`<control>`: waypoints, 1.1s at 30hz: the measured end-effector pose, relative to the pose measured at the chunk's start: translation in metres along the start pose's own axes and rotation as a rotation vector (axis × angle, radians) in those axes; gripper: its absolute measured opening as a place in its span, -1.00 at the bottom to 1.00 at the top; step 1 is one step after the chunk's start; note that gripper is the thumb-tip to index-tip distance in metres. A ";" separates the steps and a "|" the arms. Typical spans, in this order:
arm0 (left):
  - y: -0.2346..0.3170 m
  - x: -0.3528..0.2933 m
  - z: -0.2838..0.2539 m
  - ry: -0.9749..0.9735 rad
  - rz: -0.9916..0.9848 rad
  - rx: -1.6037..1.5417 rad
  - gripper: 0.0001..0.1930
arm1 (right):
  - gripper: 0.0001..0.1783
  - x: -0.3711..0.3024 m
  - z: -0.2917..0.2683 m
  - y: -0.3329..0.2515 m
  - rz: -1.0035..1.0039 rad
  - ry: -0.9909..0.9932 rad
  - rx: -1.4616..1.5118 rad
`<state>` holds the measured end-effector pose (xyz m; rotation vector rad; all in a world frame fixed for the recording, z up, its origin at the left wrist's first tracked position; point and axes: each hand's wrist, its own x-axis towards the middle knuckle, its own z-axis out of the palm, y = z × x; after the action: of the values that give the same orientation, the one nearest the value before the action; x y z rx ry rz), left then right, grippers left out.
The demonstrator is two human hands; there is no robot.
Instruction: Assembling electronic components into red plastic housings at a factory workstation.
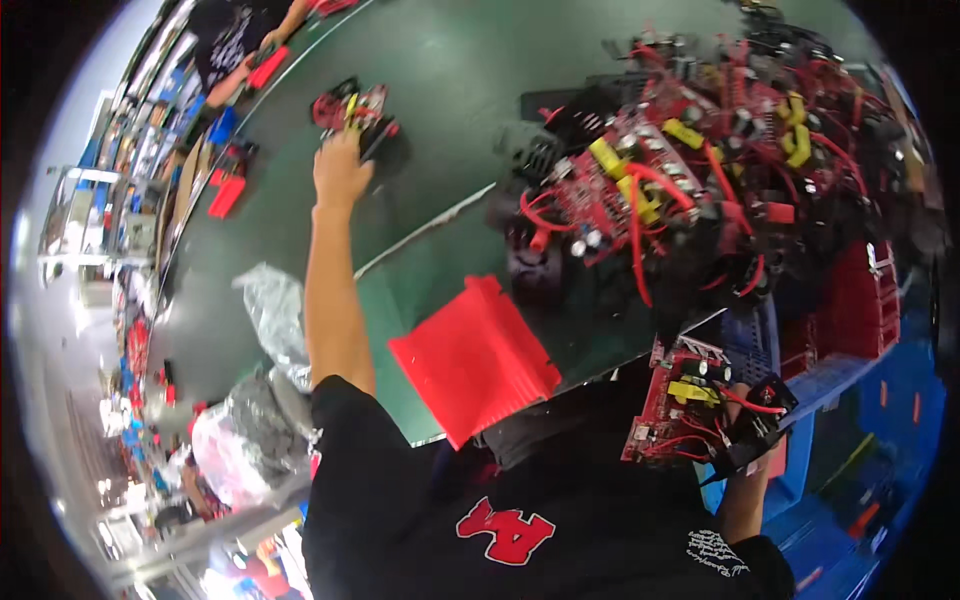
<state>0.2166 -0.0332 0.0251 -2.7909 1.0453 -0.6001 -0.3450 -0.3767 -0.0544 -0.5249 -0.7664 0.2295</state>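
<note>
My left hand (pixel 342 172) is stretched far out over the green table, its fingers closed at the near edge of a small red circuit board assembly (pixel 372 101) with black parts and a yellow component. Some of the fingertips are lost against it. Low on the right, my right hand (pixel 768 462) grips a larger red circuit board (pixel 680 405) from behind. That board carries a yellow component, red wires and a black housing, and most of the hand is hidden by it. A bright red plastic sheet-like piece (pixel 470 360) lies at the table's near edge, between my arms.
A big heap of red circuit boards (pixel 670 170) with wires covers the table's right side. Blue crates (pixel 850 400) and a dark red bin (pixel 862 300) stand at the right. Clear plastic bags (pixel 275 315) lie left of my forearm. Another person (pixel 235 50) works across the table.
</note>
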 end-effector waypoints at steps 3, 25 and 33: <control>0.001 0.025 -0.029 -0.061 -0.196 -0.124 -0.57 | -0.27 -0.018 0.058 0.014 -0.080 0.999 -0.215; 0.386 0.011 -0.277 0.101 0.301 -0.493 -0.67 | 0.01 0.030 0.069 0.015 -0.042 0.928 -0.255; 0.330 -0.011 -0.246 0.522 0.416 -0.844 -0.54 | 0.02 0.055 0.057 0.039 0.055 1.075 -0.366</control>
<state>-0.0896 -0.2664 0.1721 -2.9026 2.3885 -1.0468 -0.3477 -0.3013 -0.0082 -0.8987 0.2667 -0.1579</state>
